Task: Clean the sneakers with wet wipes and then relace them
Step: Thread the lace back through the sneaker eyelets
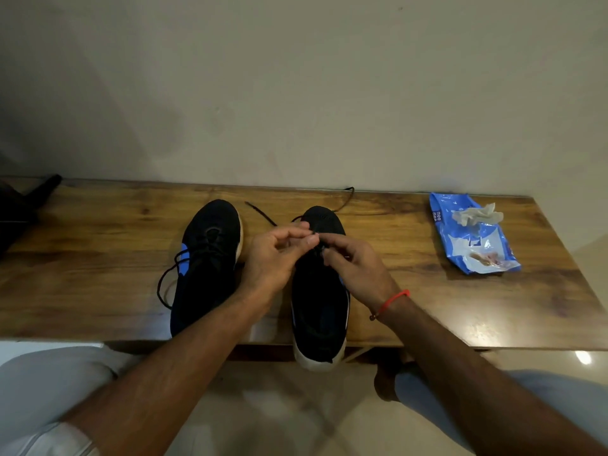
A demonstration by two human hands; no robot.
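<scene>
Two black sneakers stand side by side on a wooden bench, toes toward the wall. The right sneaker (pixel 320 291) has its heel hanging over the bench's near edge, and both hands work above its lacing area. The left hand (pixel 273 258) has its fingers curled, thumb and forefinger pressed together at the fingertips, pinching what looks like the black lace (pixel 261 213). The right hand (pixel 353 266) meets it from the other side, fingers bent inward and pinching the lace close to the eyelets. Two loose ends of that lace trail away across the wood toward the wall, one to the left of the toe and one to the right.

The left sneaker (pixel 205 268) sits just beside the left hand, already laced, with a blue patch on its side and a loop of lace spilling onto the bench (pixel 98 258) to its left.

Well apart to the right lies a blue pack of wet wipes (pixel 473 241), with a crumpled used wipe (pixel 477 217) resting on top of it. A red thread bracelet (pixel 391 302) circles the right wrist. A dark object sits at the bench's far left end, too dim to identify.
</scene>
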